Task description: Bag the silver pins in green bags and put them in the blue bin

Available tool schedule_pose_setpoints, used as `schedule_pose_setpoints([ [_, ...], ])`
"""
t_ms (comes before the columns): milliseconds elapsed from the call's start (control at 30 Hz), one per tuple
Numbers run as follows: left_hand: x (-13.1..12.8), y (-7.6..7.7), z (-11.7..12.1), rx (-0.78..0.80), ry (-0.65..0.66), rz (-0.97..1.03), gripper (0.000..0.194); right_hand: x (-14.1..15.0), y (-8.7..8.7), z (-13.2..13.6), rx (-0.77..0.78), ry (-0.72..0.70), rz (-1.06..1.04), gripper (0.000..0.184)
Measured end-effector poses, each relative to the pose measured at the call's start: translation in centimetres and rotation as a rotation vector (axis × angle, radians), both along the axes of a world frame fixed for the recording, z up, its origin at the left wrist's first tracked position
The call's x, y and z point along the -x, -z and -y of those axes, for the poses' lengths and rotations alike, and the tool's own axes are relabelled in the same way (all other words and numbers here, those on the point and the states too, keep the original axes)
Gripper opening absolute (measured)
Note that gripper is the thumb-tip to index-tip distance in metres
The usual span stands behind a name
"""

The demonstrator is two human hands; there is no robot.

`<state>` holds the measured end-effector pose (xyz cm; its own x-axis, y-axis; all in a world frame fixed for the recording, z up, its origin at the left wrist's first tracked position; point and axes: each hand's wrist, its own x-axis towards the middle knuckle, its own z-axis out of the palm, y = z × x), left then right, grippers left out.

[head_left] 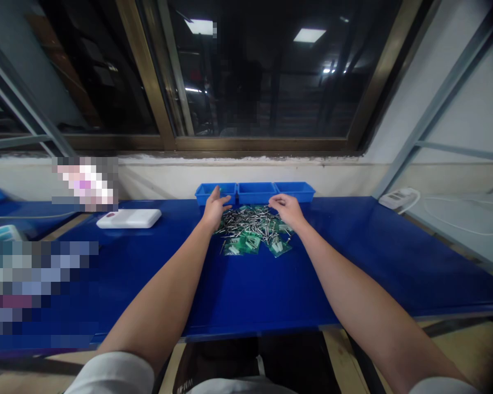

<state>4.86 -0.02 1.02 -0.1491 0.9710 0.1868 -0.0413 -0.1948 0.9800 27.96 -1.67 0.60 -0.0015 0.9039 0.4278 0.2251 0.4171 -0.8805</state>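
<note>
A heap of metal screws (250, 221) lies in the middle of the blue table. Among and in front of it are small clear and green plastic bags (279, 248) with white pieces inside. My left hand (216, 210) is at the heap's left edge, in front of the left blue bin (201, 195), its fingers apart. At the heap's right side, my right hand (288, 208) has its fingertips pinched together before the right blue bin (306, 192). Whether anything small is in that pinch is too small to make out. Between these two stands the middle blue bin (255, 191).
A white oblong device (129, 218) lies on the table (254, 295) to the left. Blurred-out items are at the far left. A white power strip (398, 197) with a cable sits at the right back corner. A window rises behind the table.
</note>
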Motion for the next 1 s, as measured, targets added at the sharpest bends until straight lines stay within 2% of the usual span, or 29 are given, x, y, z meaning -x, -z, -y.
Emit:
schedule_pose_setpoints([
  [133,-0.4,-0.2,0.3,-0.019,0.007,0.0,0.075,-1.0,-0.1,-0.4,-0.004,0.166,0.073,0.016],
  [233,-0.9,-0.4,0.8,-0.052,-0.007,-0.107,0.065,-2.1,-0.3,-0.5,0.035,0.333,0.253,0.013],
  [300,-1.1,-0.4,1.0,-0.07,-0.009,-0.184,0.059,-2.8,-0.8,-0.3,0.1,0.366,0.38,0.013],
  [367,-1.2,-0.4,1.3,-0.078,0.013,-0.26,0.056,-3.3,-1.5,0.0,0.191,0.313,0.484,0.011],
  [433,-1.4,-0.4,1.5,-0.084,0.033,-0.346,0.053,-3.8,-2.3,0.5,0.304,0.188,0.584,0.013],
  [533,-1.7,-0.3,1.8,-0.106,0.041,-0.488,0.045,-4.0,-3.3,1.1,0.465,-0.009,0.748,0.03],
  [633,-2.0,-0.1,1.8,-0.154,0.047,-0.59,0.037,-3.8,-3.9,1.5,0.551,-0.05,0.894,0.04],
  [833,-2.1,0.4,1.5,-0.208,0.073,-0.683,0.033,-3.0,-3.7,1.5,0.562,-0.103,0.983,0.027],
  [1000,-2.1,0.7,1.4,-0.225,0.077,-0.68,0.036,-2.9,-3.2,1.4,0.502,-0.071,0.901,0.031],
])
